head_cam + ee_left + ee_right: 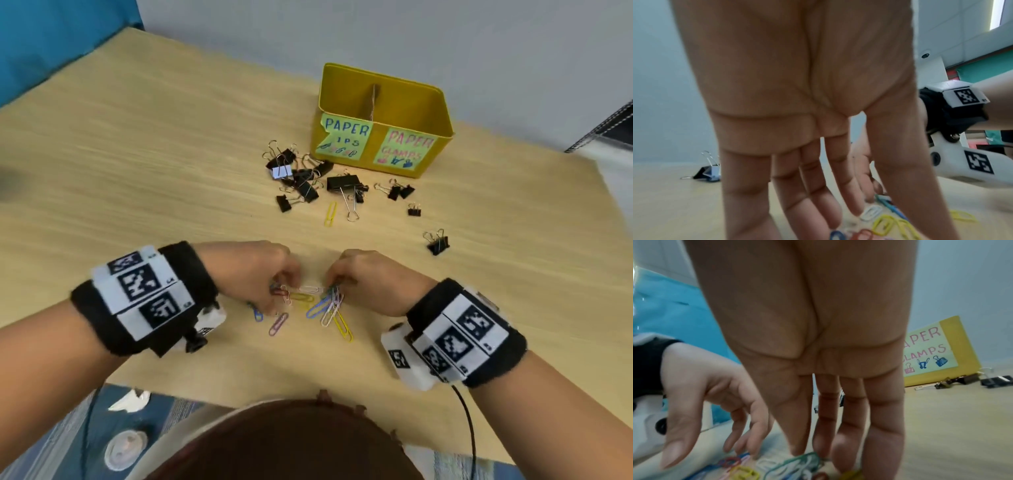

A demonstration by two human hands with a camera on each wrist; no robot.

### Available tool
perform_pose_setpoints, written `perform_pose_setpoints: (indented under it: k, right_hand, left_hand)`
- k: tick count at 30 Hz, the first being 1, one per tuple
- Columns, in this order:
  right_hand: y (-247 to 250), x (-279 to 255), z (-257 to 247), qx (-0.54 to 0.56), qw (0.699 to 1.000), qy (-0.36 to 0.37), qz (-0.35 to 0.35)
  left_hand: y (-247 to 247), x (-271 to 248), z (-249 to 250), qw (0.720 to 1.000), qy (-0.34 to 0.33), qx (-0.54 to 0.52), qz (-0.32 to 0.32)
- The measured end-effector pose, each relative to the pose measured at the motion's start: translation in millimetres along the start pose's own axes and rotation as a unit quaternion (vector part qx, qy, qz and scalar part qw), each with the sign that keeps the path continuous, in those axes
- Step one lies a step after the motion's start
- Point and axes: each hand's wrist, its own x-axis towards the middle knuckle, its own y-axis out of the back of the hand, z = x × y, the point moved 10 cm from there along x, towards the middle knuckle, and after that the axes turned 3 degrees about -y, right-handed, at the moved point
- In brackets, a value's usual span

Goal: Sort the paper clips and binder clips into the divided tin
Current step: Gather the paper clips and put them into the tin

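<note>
2 labels on the yellow tin (438, 113) read "PAPER" and "PAPER CLAMPS".

Scattered binder clips (310, 178) crowd the desk (137, 164) just in front of the tin (380, 123). Its open top is unobstructed from above. Bare desk lies left.

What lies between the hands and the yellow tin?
In the head view, a lone yellow paper clip and scattered black binder clips lie between the hands and the yellow tin.

each wrist wears a black band (191, 274) with white square-coded tags, a white camera block (406, 356) and a thin black cable (471, 428).
</note>
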Motion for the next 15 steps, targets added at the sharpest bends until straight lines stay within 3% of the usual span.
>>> perform_pose_setpoints:
  k: [5, 10, 15]
  right_hand:
    - [-16, -25, 6, 0.006, 0.997, -0.072, -0.015]
    - [-14, -9, -14, 0.013, 0.997, -0.059, 0.052]
    - [7, 4, 3, 0.143, 0.984, -0.062, 0.084]
  left_hand:
    - [-15, -17, -10, 0.999, 0.051, 0.012, 0.007]
    - [-6, 3, 21, 0.996, 0.011, 0.032, 0.083]
    - [20, 16, 18, 0.99, 0.022, -0.004, 0.14]
